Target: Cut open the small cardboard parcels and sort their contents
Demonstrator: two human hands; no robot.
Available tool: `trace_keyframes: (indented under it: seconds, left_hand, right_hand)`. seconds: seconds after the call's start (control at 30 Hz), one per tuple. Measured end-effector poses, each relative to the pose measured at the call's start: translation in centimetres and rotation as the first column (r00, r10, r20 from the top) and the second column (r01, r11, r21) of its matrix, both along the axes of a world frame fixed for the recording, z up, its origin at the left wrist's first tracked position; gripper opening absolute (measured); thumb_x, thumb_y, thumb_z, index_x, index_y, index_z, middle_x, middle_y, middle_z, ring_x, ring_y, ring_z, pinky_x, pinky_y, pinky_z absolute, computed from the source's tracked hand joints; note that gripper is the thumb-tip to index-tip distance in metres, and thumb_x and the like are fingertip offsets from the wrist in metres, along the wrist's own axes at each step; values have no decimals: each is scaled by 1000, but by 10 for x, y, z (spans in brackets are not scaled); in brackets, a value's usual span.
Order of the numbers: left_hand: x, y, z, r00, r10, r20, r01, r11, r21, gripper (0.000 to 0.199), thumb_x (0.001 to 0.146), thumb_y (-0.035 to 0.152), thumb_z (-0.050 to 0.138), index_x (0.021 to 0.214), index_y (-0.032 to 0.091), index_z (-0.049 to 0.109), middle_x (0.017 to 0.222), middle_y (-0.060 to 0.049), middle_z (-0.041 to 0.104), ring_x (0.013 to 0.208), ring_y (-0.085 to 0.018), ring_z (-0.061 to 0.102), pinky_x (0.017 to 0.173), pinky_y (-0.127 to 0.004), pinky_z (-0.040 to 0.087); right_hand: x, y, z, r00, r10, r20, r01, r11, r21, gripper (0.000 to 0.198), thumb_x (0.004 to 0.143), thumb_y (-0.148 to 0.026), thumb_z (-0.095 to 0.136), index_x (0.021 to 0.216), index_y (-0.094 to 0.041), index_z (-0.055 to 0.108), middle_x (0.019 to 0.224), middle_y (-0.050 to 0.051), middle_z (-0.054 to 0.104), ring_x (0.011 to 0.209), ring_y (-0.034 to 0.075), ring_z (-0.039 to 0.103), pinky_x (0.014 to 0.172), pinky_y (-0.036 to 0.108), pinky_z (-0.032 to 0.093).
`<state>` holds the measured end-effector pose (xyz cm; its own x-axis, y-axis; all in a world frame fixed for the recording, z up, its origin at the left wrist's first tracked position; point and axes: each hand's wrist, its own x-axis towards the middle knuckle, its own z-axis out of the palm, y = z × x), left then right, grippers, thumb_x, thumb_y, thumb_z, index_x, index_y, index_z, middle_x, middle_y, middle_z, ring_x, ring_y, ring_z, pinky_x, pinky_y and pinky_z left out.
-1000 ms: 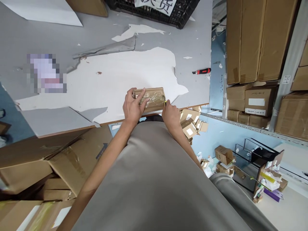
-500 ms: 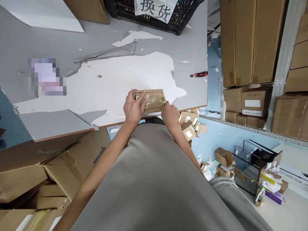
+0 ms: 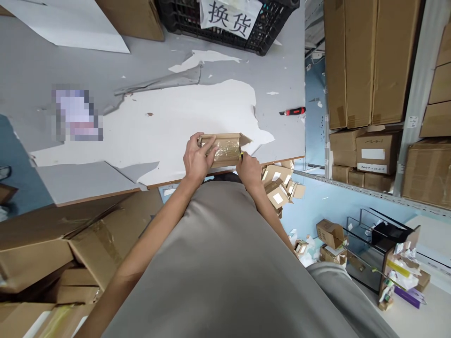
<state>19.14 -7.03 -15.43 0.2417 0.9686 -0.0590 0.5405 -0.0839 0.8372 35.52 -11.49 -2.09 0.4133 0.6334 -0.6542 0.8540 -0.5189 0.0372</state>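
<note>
The person in the grey shirt point(image 3: 218, 244) has a small cardboard box point(image 3: 225, 152) right in front of the belly, at the near edge of the surface point(image 3: 105, 70); from here I can't tell whether it rests there or is held just above. The left hand point(image 3: 197, 157) has a firm grip on the box's left end, fingers spread over the shiny clear tape on its upper side. At the other end a pointed flap point(image 3: 245, 140) sticks out, and just below it the right hand point(image 3: 249, 170) is clenched around a small tool point(image 3: 241, 155), of which only a bit of yellow and something dark shows against the box. A red and black utility knife point(image 3: 295, 111) lies off to the right near the surface's edge, well apart from both hands, while a black crate point(image 3: 218, 36) with a paper sign point(image 3: 230, 18) stands at the far side
</note>
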Motion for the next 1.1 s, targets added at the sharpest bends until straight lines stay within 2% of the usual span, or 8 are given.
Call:
trace_keyframes:
  seconds: [0.1, 0.23, 0.4, 0.57, 0.67, 0.77, 0.93, 1.1]
  left_hand:
    - [-7, 5, -1, 998, 63, -3, -63, 998, 16, 57, 109, 65, 63, 147, 26, 80, 156, -19, 58, 144, -38, 59, 126, -55, 51]
    - [-13, 10, 0, 992, 123, -16, -123, 992, 31, 56, 110, 64, 65, 149, 26, 79, 156, -19, 55, 146, -37, 58, 127, -55, 49]
    - [-8, 5, 3, 995, 101, -25, -100, 995, 24, 54, 110, 61, 66, 149, 27, 78, 155, -18, 55, 149, -37, 55, 128, -53, 48]
    - [-4, 2, 3, 990, 113, -79, -109, 993, 53, 55, 111, 64, 64, 146, 25, 80, 153, -20, 57, 147, -37, 56, 127, -54, 49]
    - [-4, 3, 3, 987, 125, -101, -117, 990, 76, 57, 110, 66, 63, 144, 25, 81, 152, -20, 58, 146, -36, 58, 127, -54, 49]
    - [-3, 4, 3, 982, 147, -118, -136, 986, 95, 59, 111, 69, 61, 144, 24, 81, 152, -20, 58, 143, -35, 60, 125, -53, 50]
    - [-1, 2, 3, 977, 161, -140, -145, 983, 116, 60, 111, 70, 59, 145, 25, 81, 152, -19, 58, 142, -34, 62, 125, -53, 51]
    - [1, -1, 3, 971, 186, -153, -168, 978, 124, 59, 111, 70, 61, 145, 26, 81, 153, -18, 59, 143, -34, 62, 126, -55, 51]
  right_hand:
    - [5, 11, -3, 999, 37, -31, -36, 998, 48, 42, 119, -20, 40, 154, -12, 61, 129, 21, 83, 123, 35, 78, 102, 40, 56]
    - [13, 11, 8, 988, 104, -114, -94, 992, 89, 44, 120, -25, 40, 159, -18, 58, 131, 17, 84, 124, 36, 77, 103, 40, 55]
    - [13, 0, 21, 990, 92, -110, -93, 996, -11, 35, 118, -23, 44, 143, -14, 68, 126, 18, 84, 121, 36, 79, 98, 39, 57]
    - [-3, 2, 13, 997, 53, -64, -56, 997, -46, 38, 116, -17, 45, 146, -7, 66, 128, 25, 82, 122, 34, 81, 98, 38, 61]
    - [-5, 6, 8, 996, 58, -67, -60, 998, -17, 42, 114, -12, 43, 150, -5, 64, 129, 28, 81, 124, 33, 81, 100, 37, 61]
    - [11, 2, 10, 993, 62, -104, -62, 998, 0, 43, 116, -17, 45, 153, -9, 63, 127, 26, 82, 121, 34, 82, 100, 39, 61]
    - [53, -14, 12, 988, -66, -140, 79, 993, 88, 49, 119, -23, 41, 165, -12, 56, 132, 21, 84, 122, 34, 81, 103, 39, 58]
    - [52, -13, -9, 966, -31, -256, 89, 972, 218, 46, 117, -29, 47, 159, -14, 60, 133, 17, 84, 125, 31, 79, 106, 36, 57]
